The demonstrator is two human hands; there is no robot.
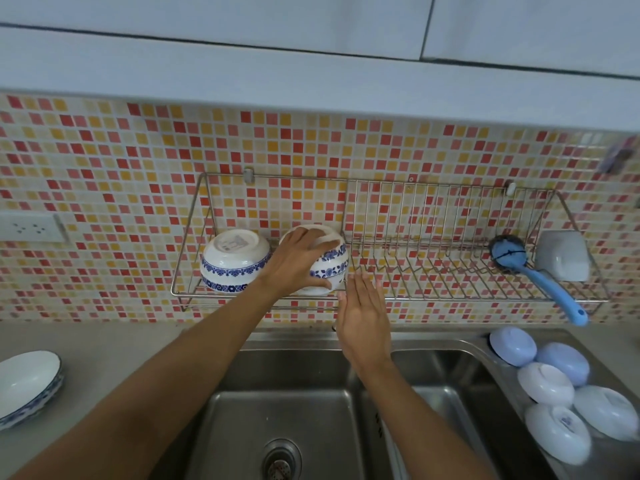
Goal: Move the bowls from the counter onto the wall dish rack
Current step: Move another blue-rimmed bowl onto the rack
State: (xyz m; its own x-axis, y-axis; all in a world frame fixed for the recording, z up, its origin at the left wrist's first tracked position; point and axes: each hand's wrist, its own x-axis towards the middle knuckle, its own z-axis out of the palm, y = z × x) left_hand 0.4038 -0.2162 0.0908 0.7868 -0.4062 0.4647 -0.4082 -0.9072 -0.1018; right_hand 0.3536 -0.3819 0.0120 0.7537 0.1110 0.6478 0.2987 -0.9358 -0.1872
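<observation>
A steel wire dish rack [433, 292] hangs on the tiled wall above the sink. In its left section a white bowl with blue flower bands [233, 259] lies upside down. Beside it my left hand [298, 263] grips a second blue-banded bowl [332, 268], also upside down, resting in the rack. My right hand [363, 317] hovers flat with its fingers apart just below and to the right of that bowl, holding nothing. On the counter at the far left sit stacked white bowls with blue rims [26, 386].
The rack's right end holds a blue brush [540, 275] and a white cup [562, 256]. Several upturned white and pale blue bowls [550, 386] lie on the sink's right drainboard. The steel sink [284, 410] is right below. A wall socket [29, 228] sits at left.
</observation>
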